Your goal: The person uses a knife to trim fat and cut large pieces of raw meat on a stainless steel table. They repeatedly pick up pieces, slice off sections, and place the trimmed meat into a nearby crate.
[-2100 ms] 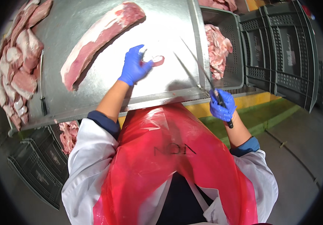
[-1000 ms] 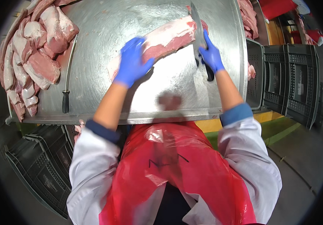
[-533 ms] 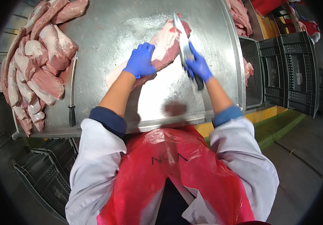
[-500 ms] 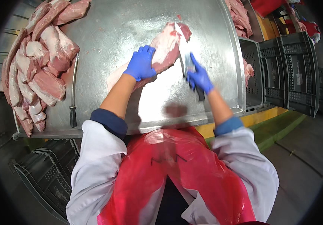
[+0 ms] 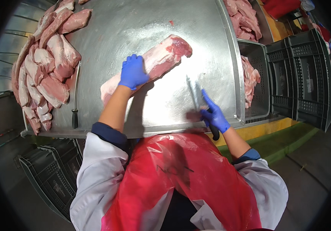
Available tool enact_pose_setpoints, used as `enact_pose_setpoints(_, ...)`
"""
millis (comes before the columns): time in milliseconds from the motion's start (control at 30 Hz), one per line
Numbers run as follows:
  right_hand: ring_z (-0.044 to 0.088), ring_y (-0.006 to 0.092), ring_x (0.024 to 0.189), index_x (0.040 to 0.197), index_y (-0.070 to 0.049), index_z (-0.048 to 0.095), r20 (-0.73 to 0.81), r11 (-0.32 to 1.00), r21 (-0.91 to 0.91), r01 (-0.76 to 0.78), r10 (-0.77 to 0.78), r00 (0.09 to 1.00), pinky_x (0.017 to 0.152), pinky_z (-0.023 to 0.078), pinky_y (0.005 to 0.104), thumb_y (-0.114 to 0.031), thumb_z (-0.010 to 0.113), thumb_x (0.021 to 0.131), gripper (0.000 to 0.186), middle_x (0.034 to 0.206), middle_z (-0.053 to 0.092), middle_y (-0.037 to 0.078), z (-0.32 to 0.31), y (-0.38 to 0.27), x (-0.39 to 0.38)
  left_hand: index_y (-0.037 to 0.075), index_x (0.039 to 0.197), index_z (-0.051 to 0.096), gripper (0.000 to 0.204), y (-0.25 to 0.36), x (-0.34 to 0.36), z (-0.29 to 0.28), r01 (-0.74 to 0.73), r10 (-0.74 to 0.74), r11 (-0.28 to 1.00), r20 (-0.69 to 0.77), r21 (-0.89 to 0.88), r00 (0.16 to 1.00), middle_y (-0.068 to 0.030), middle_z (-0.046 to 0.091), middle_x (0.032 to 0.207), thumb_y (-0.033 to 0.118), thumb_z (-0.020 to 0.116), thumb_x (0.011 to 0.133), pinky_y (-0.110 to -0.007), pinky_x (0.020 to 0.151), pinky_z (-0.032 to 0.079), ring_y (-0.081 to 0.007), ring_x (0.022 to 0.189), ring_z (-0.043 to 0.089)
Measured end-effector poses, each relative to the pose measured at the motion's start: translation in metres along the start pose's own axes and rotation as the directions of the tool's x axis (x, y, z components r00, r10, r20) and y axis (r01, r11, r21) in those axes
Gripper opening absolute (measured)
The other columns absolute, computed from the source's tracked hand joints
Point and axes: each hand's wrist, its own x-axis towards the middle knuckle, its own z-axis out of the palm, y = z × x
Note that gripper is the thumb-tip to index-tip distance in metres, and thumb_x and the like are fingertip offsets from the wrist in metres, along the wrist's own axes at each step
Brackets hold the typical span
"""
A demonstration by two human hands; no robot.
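Observation:
A long pork loin [image 5: 163,59], pale fat along one side and red meat at its far end, lies slantwise on the metal table [image 5: 107,42]. My blue-gloved left hand [image 5: 134,73] is closed over its nearer half, pressing and gripping it from above. In my blue-gloved right hand [image 5: 216,116] is a knife [image 5: 193,90], held by its black handle. Its blade, blurred by motion, points away from me and is apart from the meat, to its right. A small red scrap [image 5: 171,23] sits beyond the loin.
Several meat pieces [image 5: 52,88] are heaped at the table's left, beside a sharpening steel [image 5: 75,104]. Right of the raised table edge, a dark crate [image 5: 257,106] holds pale trimmings [image 5: 250,79], with another crate [image 5: 304,81] tilted beside it. More crates [image 5: 52,173] stand at lower left.
My right hand has drawn the knife off the loin's far end, toward me and to the right. The loin and my left hand have shifted slightly left and nearer.

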Motion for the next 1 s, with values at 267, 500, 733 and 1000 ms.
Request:
enact_pose_setpoints(267,0.059,0.0114,0.063,0.162,-0.026,0.015,-0.177,0.946,0.187,0.264,-0.232,0.957,0.050,0.051,0.0258,0.000,0.053,0.097,0.080,0.087,0.061,0.007,-0.050,-0.026,0.123,-0.005,0.103,0.067,0.049,0.074,0.079,0.039,0.363,-0.365,0.928,-0.007,-0.088,0.931,-0.0287,0.069,0.104,0.040,0.062,0.085,-0.047,0.086,0.053,-0.0432,0.098,0.068)
enact_pose_setpoints(500,0.058,0.0127,0.055,0.162,-0.027,0.016,0.065,0.970,0.124,0.210,-0.219,0.974,0.047,0.051,0.0276,-0.003,0.053,0.095,0.080,0.077,0.061,0.008,0.019,-0.070,0.207,-0.006,0.097,0.071,0.044,0.068,0.073,0.042,0.427,-0.441,0.820,0.057,-0.381,0.896,-0.0336,0.068,0.097,0.036,0.063,0.087,-0.046,0.082,0.053,-0.0455,0.093,0.068)
enact_pose_setpoints(733,0.064,0.0206,0.057,0.162,-0.033,0.011,0.305,0.965,-0.165,0.203,-0.145,0.941,0.061,0.057,0.0346,-0.019,0.046,0.098,0.074,0.080,0.067,0.014,0.019,-0.051,0.129,-0.006,0.087,0.068,0.034,0.072,0.057,0.042,0.437,-0.506,0.817,-0.106,-0.376,0.856,-0.0242,0.071,0.083,0.028,0.069,0.081,-0.043,0.073,0.053,-0.0342,0.079,0.071)
enact_pose_setpoints(1000,0.066,0.0265,0.063,0.162,-0.024,0.010,0.384,0.924,-0.266,0.274,-0.160,0.910,0.061,0.056,0.0384,-0.022,0.041,0.100,0.069,0.097,0.066,0.023,0.030,-0.077,0.129,0.000,0.078,0.064,0.018,0.046,0.062,0.014,0.469,-0.528,0.666,0.077,-0.581,0.846,-0.0068,0.064,0.070,0.017,0.067,0.083,-0.033,0.062,0.048,-0.0138,0.066,0.059)
